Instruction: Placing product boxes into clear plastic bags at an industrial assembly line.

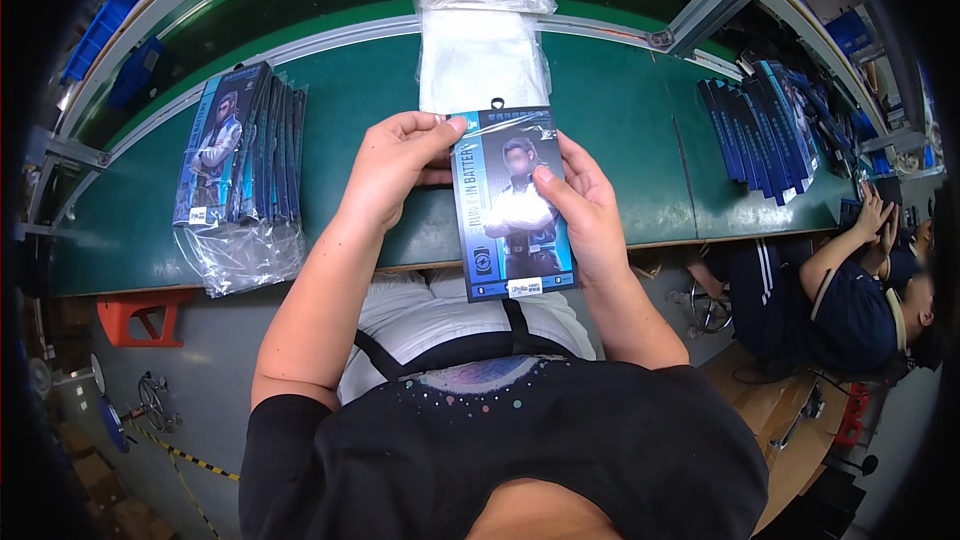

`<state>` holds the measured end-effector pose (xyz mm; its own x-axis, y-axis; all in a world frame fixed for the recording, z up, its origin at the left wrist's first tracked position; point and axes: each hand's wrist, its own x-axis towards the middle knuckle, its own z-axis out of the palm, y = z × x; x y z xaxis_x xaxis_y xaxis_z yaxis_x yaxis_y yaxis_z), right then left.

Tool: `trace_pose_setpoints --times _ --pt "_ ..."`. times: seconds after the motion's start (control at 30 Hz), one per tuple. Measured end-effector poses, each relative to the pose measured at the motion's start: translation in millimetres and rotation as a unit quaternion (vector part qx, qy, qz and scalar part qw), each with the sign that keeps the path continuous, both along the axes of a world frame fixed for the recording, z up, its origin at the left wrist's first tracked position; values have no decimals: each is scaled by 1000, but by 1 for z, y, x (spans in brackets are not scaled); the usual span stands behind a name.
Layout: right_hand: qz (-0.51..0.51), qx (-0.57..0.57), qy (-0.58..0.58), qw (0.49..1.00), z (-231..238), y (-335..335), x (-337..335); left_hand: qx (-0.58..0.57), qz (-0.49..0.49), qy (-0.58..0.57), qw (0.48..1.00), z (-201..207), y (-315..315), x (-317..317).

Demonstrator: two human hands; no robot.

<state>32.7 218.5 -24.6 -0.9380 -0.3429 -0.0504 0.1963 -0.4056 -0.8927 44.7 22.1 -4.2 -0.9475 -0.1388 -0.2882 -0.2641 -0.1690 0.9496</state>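
A flat blue retail box [510,230] with a printed picture of a person and a black hanging tab on top is held up over the table's near edge. My left hand [405,155] pinches its upper left corner between thumb and fingers. Along the right side my right hand [585,195] grips it, thumb on the front and fingers behind. Glossy glare near the top suggests a clear film over the box. Just beyond it lies a stack of clear plastic bags [480,60] on the table, partly covered by the box.
On the left of the green table [350,90] stands a row of similar boxes in clear bags [240,155]. Another row of blue boxes [760,135] leans at the right. A co-worker [840,290] sits beyond it. A red stool [145,318] is at lower left.
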Motion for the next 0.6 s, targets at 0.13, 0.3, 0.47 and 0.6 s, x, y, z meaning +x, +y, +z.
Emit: trace_pose_setpoints --times 0.13,0.3,0.47,0.6 --pt "-39 10 -3 999 -1 -1 1 8 -22 -16 1000 2 4 10" --pt "-49 7 -39 998 11 4 5 66 -72 -25 995 -2 -3 15" --pt "14 8 -53 998 6 1 7 250 -23 44 967 1 17 16" --pt "127 94 89 984 17 7 8 273 24 97 957 5 5 10"
